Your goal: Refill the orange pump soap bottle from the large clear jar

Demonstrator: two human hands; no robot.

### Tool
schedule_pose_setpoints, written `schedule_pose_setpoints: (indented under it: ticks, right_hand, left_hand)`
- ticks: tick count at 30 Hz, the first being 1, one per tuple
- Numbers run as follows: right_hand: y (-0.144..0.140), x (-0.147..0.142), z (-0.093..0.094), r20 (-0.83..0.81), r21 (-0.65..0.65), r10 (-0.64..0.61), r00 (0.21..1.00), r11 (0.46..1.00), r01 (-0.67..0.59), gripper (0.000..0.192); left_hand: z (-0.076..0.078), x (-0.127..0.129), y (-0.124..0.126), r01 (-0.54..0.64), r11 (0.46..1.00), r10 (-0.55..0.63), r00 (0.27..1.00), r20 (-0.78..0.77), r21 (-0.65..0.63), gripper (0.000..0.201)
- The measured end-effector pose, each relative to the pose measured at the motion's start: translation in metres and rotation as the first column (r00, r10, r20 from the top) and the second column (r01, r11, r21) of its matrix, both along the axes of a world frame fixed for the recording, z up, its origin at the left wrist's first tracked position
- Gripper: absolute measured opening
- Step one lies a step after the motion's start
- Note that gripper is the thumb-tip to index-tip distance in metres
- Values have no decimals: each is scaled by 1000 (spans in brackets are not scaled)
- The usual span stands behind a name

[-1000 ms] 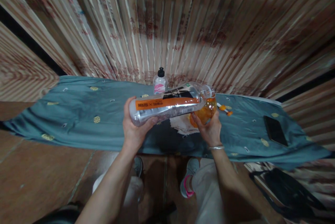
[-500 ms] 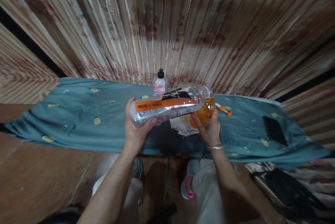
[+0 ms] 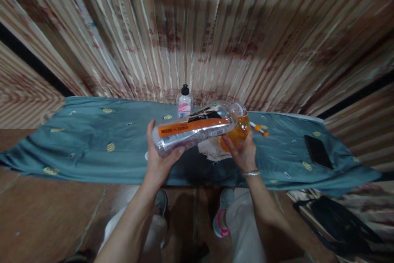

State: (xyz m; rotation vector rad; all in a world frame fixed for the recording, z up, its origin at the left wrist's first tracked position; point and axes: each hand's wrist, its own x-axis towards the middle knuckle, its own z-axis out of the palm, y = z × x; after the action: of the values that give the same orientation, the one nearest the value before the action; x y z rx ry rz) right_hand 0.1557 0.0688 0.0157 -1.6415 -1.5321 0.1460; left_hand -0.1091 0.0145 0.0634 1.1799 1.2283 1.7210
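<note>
A large clear plastic bottle (image 3: 197, 125) with an orange and black label lies tilted nearly sideways in the air, its neck toward the right. My left hand (image 3: 161, 158) is closed round its base. My right hand (image 3: 243, 152) grips a smaller orange see-through bottle (image 3: 240, 131) just under the big bottle's neck. The two bottle mouths meet or overlap; whether they touch I cannot tell. Beneath them a crumpled whitish cloth (image 3: 212, 150) rests on the table. Behind stands a clear bottle with a black cap (image 3: 184, 105) and a pink label.
A blue-green patterned cloth (image 3: 89, 144) covers the narrow table. To the right of my right hand lies a small white and orange piece (image 3: 259, 129). A black phone (image 3: 318, 151) is farther right. Striped curtains (image 3: 197, 41) hang behind, and a dark bag (image 3: 341, 222) sits low at right.
Both hands keep the same hold, and the bottles stay in nearly the same pose. The whole view has shifted slightly. A white edge now shows beside my left hand.
</note>
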Motion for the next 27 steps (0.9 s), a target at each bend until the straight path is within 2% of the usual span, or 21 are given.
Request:
schedule_pose_setpoints:
  ticks: [5, 10, 18, 21, 27]
  right_hand:
    - [1, -1, 0, 1, 3, -36, 999, 999, 36, 88]
    - [0, -3, 3, -34, -19, -33, 999, 999, 32, 91]
    - [-1, 0, 5, -83, -9, -18, 996, 1000, 18, 112]
    - [1, 0, 7, -107, -3, 14, 994, 1000, -15, 112]
    - [6, 2, 9, -208, -21, -1, 978, 1000, -4, 106]
  left_hand:
    - [-5, -5, 2, 47, 999, -47, 998, -41, -1, 117]
    - [-6, -4, 3, 11, 1000, -10, 998, -57, 10, 113]
    - [6, -4, -4, -65, 992, 64, 998, -9, -113, 109]
    - [11, -5, -5, -67, 988, 65, 998, -20, -139, 106]
    - [15, -5, -6, -67, 990, 66, 998, -15, -128, 100]
